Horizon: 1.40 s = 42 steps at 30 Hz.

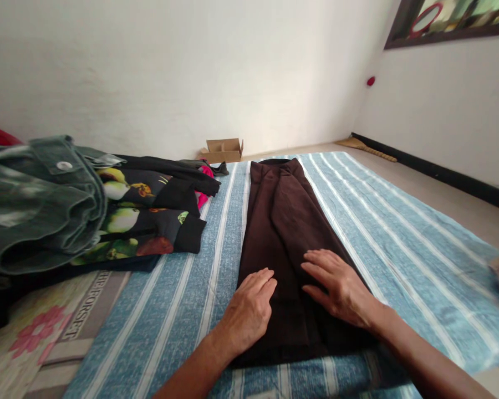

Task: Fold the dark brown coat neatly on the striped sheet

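A pair of dark brown trousers (pixel 280 221) lies lengthwise on a blue-and-white striped sheet (pixel 216 260), its waistband at the far end and its wide hem close to me. My left hand (pixel 253 305) rests on the left part of the cloth near the hem, fingers together and slightly bent, palm down. On the right part, my right hand (pixel 336 285) lies palm down with its fingers stretched and a little apart. Neither hand grips the fabric. The undersides of both hands are hidden.
To the left is a heap of clothes, with a grey-green denim garment (pixel 45 205) on top and a dark fruit-print garment (pixel 149 227) beneath. A flowered cover (pixel 45 338) shows below it. An open cardboard box (pixel 222 149) stands by the wall. A straw-coloured broom (pixel 366 148) lies far right.
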{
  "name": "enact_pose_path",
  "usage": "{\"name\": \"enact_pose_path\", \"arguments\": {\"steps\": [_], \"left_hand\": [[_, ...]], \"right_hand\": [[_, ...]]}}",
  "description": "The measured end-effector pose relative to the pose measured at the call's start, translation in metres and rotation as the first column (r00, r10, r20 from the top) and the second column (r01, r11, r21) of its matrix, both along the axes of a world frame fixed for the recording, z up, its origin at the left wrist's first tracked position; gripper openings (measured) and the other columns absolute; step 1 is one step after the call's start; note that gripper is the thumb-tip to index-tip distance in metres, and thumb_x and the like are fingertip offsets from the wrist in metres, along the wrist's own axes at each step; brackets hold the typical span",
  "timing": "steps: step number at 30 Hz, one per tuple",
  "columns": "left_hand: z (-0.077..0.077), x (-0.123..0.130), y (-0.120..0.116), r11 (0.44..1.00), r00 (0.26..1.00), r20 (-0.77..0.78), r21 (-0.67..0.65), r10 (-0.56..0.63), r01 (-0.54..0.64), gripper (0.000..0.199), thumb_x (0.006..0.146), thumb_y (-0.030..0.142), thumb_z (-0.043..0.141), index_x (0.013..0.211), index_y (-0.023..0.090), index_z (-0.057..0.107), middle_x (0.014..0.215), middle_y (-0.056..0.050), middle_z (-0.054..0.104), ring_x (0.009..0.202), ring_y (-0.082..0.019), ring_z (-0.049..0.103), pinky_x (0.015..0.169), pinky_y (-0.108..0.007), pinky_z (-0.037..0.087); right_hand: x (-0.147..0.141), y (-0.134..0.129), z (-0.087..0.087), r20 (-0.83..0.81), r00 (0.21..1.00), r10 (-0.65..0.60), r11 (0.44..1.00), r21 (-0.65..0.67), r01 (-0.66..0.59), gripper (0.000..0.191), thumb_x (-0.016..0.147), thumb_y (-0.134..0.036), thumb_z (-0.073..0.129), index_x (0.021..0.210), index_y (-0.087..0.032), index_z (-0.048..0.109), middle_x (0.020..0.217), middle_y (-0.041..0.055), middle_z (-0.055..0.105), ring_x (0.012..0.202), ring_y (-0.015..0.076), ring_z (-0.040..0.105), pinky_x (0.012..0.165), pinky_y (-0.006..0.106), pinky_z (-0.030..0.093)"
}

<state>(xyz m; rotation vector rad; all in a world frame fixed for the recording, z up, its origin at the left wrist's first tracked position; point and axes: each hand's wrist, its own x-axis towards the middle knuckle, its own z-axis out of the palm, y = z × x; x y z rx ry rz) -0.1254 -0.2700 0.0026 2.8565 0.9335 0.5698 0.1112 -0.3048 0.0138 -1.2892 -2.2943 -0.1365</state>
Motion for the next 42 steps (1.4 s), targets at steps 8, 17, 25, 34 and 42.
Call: {"name": "enact_pose_path", "arguments": {"steps": [8,17,25,34,42], "left_hand": [[0.002,-0.002,0.001,1.000,1.000,-0.011,0.021,0.001,0.000,0.044,0.072,0.001,0.041,0.112,0.011,0.055,0.119,-0.013,0.058,0.115,-0.024,0.051,0.096,-0.041,0.047],[-0.003,-0.002,0.014,0.990,0.998,-0.003,0.133,-0.056,0.056,0.043,0.073,0.004,0.039,0.113,0.012,0.054,0.117,-0.013,0.060,0.112,-0.023,0.055,0.093,-0.039,0.049],[-0.006,-0.001,0.017,0.985,0.998,-0.008,0.161,-0.057,0.057,0.044,0.073,0.005,0.040,0.116,0.008,0.050,0.116,-0.016,0.060,0.110,-0.025,0.056,0.091,-0.040,0.050],[-0.011,0.002,0.021,0.973,0.999,0.026,0.230,-0.030,0.023,0.036,0.080,0.006,0.034,0.109,0.010,0.055,0.112,-0.016,0.062,0.107,-0.025,0.058,0.088,-0.041,0.052],[-0.014,0.000,0.023,0.977,0.996,0.083,0.213,-0.019,0.001,0.030,0.087,0.013,0.034,0.106,0.014,0.057,0.109,-0.012,0.063,0.106,-0.024,0.059,0.089,-0.040,0.052]], "right_hand": [[-0.061,-0.025,-0.002,0.152,0.987,-0.057,0.996,-0.063,0.067,0.031,0.084,-0.011,0.046,0.113,-0.011,0.055,0.120,0.0150,0.055,0.115,0.0265,0.047,0.090,0.039,0.042],[-0.069,-0.012,-0.002,0.197,0.971,-0.139,0.978,-0.128,0.166,0.022,0.086,-0.016,0.045,0.103,-0.009,0.057,0.105,0.0160,0.056,0.107,0.0274,0.046,0.080,0.038,0.046],[-0.064,-0.011,-0.003,0.085,0.983,-0.161,0.967,-0.185,0.174,0.015,0.081,-0.016,0.047,0.094,-0.012,0.055,0.099,0.0117,0.054,0.102,0.0248,0.045,0.080,0.035,0.045],[-0.061,-0.009,-0.005,0.056,0.983,-0.176,0.970,-0.161,0.182,0.014,0.081,-0.014,0.045,0.092,-0.013,0.054,0.103,0.0123,0.051,0.104,0.0244,0.043,0.079,0.033,0.046],[-0.065,-0.012,-0.001,0.078,0.974,-0.212,0.967,-0.131,0.220,0.018,0.083,-0.018,0.045,0.100,-0.012,0.052,0.104,0.0147,0.051,0.108,0.0266,0.041,0.078,0.035,0.047]]}}
